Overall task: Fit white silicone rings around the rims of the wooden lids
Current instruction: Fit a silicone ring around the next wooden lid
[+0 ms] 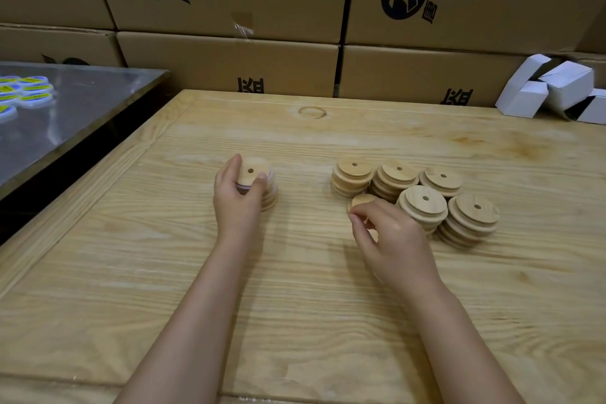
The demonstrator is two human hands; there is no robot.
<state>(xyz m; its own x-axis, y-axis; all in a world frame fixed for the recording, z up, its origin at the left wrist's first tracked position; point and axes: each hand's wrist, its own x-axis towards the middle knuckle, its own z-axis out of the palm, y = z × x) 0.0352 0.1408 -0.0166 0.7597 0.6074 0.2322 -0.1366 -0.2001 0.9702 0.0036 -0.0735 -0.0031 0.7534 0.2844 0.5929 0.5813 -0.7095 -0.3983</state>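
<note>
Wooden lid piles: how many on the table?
7 piles of round pale-wood lids. Right cluster: back-left pile, back-middle pile, back-right pile, front-left pile, front-right pile; a low pile under the right hand; left pile gripped by the left hand. Hands may hide more.

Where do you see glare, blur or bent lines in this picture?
Head view: glare whitens the steel table at left; edges of the cardboard boxes lean and bow from the wide lens; the left hand and the lid it grips look slightly soft; light is even, shadows faint.

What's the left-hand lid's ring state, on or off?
On: white silicone ring visible around the wooden lid in the left hand.
</note>
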